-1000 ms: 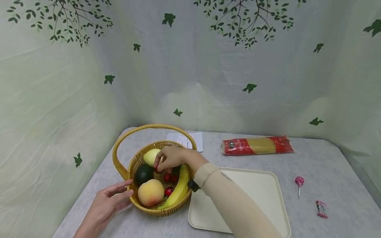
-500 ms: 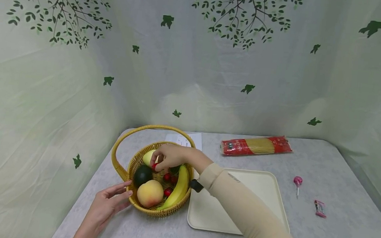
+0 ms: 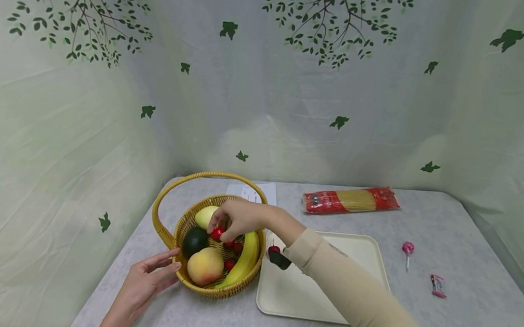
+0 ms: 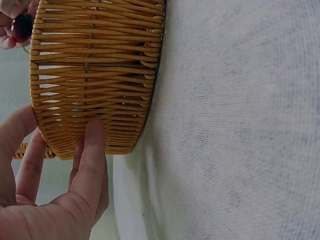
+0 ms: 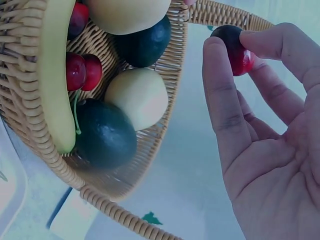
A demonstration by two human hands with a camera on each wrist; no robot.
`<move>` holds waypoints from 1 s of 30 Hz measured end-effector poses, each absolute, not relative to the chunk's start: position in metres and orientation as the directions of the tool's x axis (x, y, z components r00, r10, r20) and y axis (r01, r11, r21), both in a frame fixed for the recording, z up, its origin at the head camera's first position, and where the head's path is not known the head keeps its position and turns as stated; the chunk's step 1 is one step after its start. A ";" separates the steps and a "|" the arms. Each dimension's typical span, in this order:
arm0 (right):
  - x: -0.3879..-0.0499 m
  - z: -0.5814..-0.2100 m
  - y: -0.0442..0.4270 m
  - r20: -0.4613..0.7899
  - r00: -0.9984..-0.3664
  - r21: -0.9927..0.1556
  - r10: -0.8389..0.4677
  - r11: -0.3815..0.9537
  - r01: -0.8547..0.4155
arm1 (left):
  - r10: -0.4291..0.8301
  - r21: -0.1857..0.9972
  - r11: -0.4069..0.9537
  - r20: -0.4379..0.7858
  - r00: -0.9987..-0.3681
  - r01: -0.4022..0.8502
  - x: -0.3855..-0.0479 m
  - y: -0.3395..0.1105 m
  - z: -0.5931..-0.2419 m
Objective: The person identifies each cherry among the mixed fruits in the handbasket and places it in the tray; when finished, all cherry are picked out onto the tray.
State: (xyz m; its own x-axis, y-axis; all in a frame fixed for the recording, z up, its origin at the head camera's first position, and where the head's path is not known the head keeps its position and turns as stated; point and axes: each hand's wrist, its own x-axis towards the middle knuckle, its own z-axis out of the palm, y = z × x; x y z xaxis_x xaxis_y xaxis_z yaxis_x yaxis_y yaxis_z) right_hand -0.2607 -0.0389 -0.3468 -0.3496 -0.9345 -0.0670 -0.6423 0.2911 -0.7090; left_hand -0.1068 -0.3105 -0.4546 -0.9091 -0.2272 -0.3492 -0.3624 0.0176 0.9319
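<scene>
Tray [image 3: 288, 295], cream and rectangular with rounded corners, lies just right of a round, golden-brown wicker basket [image 3: 220, 293]. The left hand [image 3: 149, 278], fingers apart and nearly straight, touches the basket's near-left side. The right hand [image 3: 240, 219] arches over the basket's right side, behind a curved yellow banana [image 3: 249, 258] whose long axis follows that side, on the way from grip to tray. Thumb and fingertips pinch a round, glossy red cherry [image 5: 240, 57], without evident long axis, above the basket, left of banana and tray.
</scene>
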 end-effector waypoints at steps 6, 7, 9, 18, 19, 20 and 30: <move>-0.260 -0.349 -0.034 -0.043 -0.339 -0.728 -0.940 0.262 -0.633 | -0.231 0.931 0.010 -0.352 -0.907 -0.364 -0.107 -0.310 -0.455; -0.260 -0.349 -0.033 -0.040 -0.340 -0.731 -0.940 0.259 -0.631 | -0.232 0.932 0.009 -0.351 -0.907 -0.363 -0.107 -0.310 -0.455; -0.260 -0.350 -0.032 -0.034 -0.341 -0.740 -0.939 0.254 -0.624 | -0.232 0.932 0.010 -0.350 -0.907 -0.362 -0.107 -0.310 -0.455; -0.252 -0.349 -0.014 -0.004 -0.385 -0.713 -0.923 0.273 -0.646 | -0.237 0.930 0.009 -0.356 -0.904 -0.368 -0.107 -0.310 -0.455; -0.252 -0.349 -0.011 0.003 -0.390 -0.710 -0.921 0.273 -0.650 | -0.237 0.929 0.010 -0.356 -0.904 -0.369 -0.107 -0.310 -0.456; -0.251 -0.349 -0.008 0.007 -0.395 -0.706 -0.918 0.276 -0.653 | -0.236 0.930 0.009 -0.356 -0.904 -0.369 -0.107 -0.310 -0.456; -0.251 -0.348 0.025 0.009 -0.461 -0.663 -0.888 0.340 -0.667 | -0.231 0.929 0.018 -0.357 -0.905 -0.371 -0.107 -0.311 -0.456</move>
